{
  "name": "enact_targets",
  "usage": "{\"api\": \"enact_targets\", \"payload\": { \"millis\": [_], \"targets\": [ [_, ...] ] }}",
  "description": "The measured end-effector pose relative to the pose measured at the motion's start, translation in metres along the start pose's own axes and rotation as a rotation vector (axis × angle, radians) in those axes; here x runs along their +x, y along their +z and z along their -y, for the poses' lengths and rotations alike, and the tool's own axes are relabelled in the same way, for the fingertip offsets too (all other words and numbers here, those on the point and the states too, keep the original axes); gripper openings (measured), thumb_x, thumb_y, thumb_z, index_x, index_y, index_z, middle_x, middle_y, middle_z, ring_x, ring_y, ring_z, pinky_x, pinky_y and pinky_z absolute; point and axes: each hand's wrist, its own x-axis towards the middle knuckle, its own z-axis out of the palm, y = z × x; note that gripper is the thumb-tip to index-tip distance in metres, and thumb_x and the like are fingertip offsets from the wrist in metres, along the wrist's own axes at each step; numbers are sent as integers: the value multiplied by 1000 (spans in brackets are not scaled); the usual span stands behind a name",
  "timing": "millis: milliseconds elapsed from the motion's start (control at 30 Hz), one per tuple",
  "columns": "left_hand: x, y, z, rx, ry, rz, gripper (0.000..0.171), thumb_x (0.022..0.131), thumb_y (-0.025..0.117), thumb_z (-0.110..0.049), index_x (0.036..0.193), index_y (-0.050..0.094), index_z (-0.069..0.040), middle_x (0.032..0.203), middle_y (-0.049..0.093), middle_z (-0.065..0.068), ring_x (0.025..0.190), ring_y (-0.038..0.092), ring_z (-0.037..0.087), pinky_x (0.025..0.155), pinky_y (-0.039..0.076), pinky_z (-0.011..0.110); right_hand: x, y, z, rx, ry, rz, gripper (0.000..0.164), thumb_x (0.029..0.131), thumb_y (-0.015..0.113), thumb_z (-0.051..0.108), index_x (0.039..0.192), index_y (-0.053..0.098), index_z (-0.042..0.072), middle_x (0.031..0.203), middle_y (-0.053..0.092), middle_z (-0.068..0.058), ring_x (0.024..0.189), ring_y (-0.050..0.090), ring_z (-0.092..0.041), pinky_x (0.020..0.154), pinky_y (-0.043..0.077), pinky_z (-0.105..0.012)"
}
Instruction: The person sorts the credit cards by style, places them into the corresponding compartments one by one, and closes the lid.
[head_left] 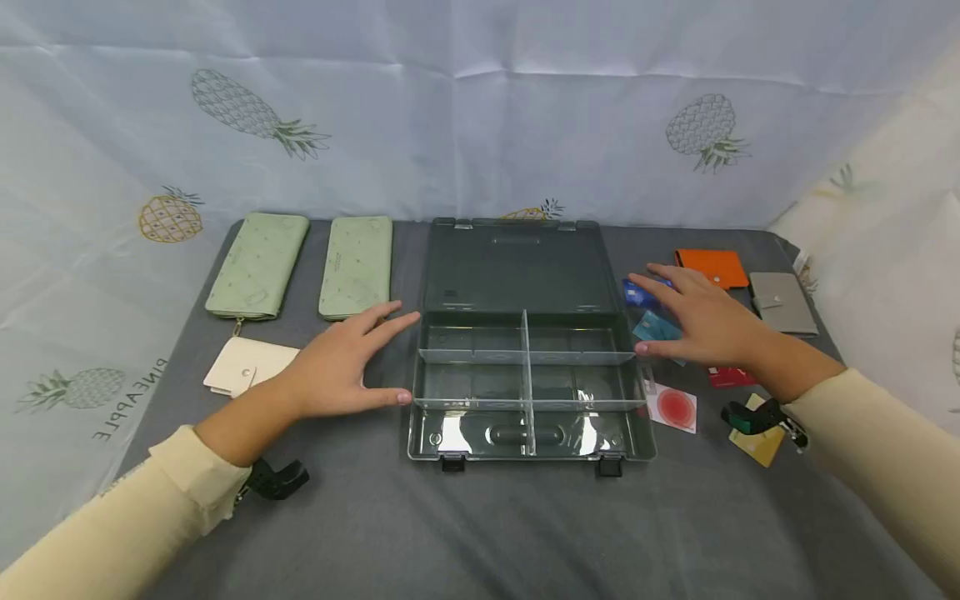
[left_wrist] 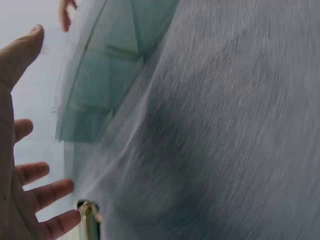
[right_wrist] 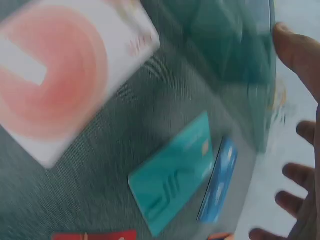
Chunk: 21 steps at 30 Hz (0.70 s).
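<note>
A dark translucent plastic divider box [head_left: 517,267] stands on the table, its lid folded back and its divided compartments facing up. At its left side my left hand [head_left: 337,371] spreads its fingers, thumb pointing at the box wall and nothing held. My right hand [head_left: 697,321] is spread likewise by the right side, above several cards and holding none. Whether either hand touches the box is hard to tell. Under and near the right hand lie a blue card [head_left: 636,293], a teal card [right_wrist: 172,175] and a white card with a red circle [head_left: 682,408].
Two pale green wallets [head_left: 258,265] lie at the back left, with a cream wallet [head_left: 243,365] in front, partly behind the left forearm. To the right are an orange wallet [head_left: 712,265], a grey wallet [head_left: 783,302], a red card [head_left: 727,377] and a gold card [head_left: 763,447].
</note>
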Motion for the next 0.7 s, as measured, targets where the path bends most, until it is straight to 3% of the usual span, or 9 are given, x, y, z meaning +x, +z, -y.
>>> {"api": "enact_targets", "payload": {
  "millis": [333, 567, 700],
  "targets": [
    [-11, 36, -14, -287, -56, -78, 95, 88, 85, -52, 166, 41, -20, 172, 31, 10, 153, 39, 36, 111, 43, 65, 19, 6, -38, 178, 73, 67, 79, 100, 75, 37, 164, 40, 6, 166, 34, -28, 146, 37, -54, 111, 33, -79],
    [-11, 53, -18, -430, -50, -154, 89, 85, 90, -38, 160, 48, -13, 170, 34, 10, 155, 35, 33, 115, 37, 65, 36, 13, -53, 171, 69, 48, 65, 102, 75, 21, 158, 47, 1, 155, 48, -29, 133, 51, -49, 108, 43, -71],
    [-12, 59, -18, -474, -63, -178, 89, 84, 91, -36, 160, 50, -17, 168, 38, 12, 154, 38, 34, 116, 36, 64, 43, 17, -56, 167, 63, 30, 59, 100, 76, 12, 153, 53, -1, 148, 53, -28, 129, 54, -47, 108, 43, -69]
  ]
}}
